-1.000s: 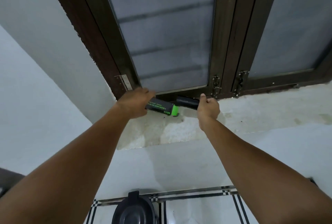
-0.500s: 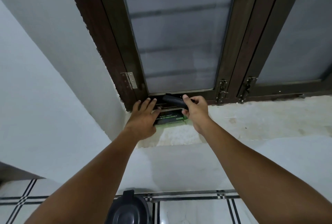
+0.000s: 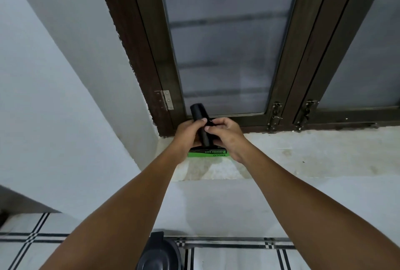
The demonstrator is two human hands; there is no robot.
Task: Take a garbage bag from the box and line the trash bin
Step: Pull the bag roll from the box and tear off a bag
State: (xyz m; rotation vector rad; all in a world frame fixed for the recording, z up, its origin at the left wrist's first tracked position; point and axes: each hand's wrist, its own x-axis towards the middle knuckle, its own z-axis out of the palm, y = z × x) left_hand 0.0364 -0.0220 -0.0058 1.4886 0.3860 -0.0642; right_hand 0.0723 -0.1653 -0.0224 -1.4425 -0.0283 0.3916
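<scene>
A black roll of garbage bags [image 3: 200,122] stands nearly upright between both hands above the window sill. My left hand [image 3: 186,134] grips its lower part from the left. My right hand [image 3: 227,134] pinches the roll's side at mid-height with thumb and fingers. Under the hands lies the green and black garbage bag box [image 3: 207,153] on the sill, mostly hidden by my wrists. The black trash bin [image 3: 160,254] with its lid on stands on the floor below, at the bottom edge of the view between my forearms.
A dark wooden window frame [image 3: 138,53] with frosted glass rises behind the sill [image 3: 303,155]. Two metal latches [image 3: 276,114] sit at the frame's bottom. A white wall runs down to a tiled floor [image 3: 238,256] with black lines.
The roll has come out of the box and turned upright. My left hand left the box and closed on the roll. The box now lies flat on the sill.
</scene>
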